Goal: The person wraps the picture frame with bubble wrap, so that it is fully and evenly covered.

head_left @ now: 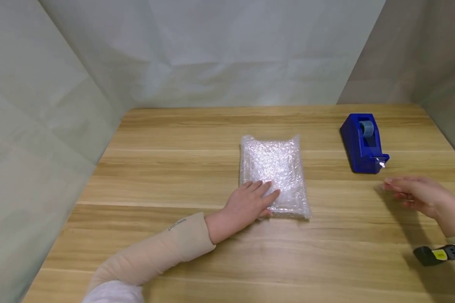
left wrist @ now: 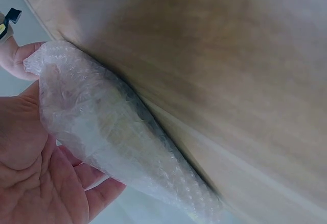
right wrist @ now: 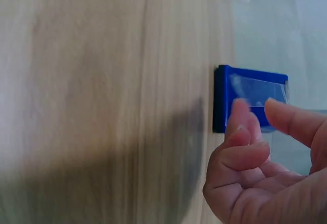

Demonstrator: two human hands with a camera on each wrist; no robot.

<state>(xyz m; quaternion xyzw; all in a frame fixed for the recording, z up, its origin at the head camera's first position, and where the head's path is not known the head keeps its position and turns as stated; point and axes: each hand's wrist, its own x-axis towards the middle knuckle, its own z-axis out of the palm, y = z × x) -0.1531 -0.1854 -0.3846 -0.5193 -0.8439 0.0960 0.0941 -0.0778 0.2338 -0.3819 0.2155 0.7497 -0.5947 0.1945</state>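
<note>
A flat package in bubble wrap (head_left: 278, 162) lies on the wooden table. My left hand (head_left: 248, 202) rests on its near left part with the fingers spread; the left wrist view shows the palm (left wrist: 36, 168) against the bubble wrap (left wrist: 117, 117). To the right, my right hand (head_left: 421, 195) is above the table, just in front of a blue tape dispenser (head_left: 364, 147). Between its thumb and index finger it pinches a piece of clear tape (right wrist: 258, 91), seen against the dispenser's blue front (right wrist: 222, 96). The tape's full length is hard to make out.
The dispenser stands toward the table's back right and carries a roll of tape (head_left: 368, 128). Pale sheets (head_left: 227, 54) enclose the table (head_left: 155, 176) at the back and both sides. A dark strap device (head_left: 437, 254) sits at my right wrist.
</note>
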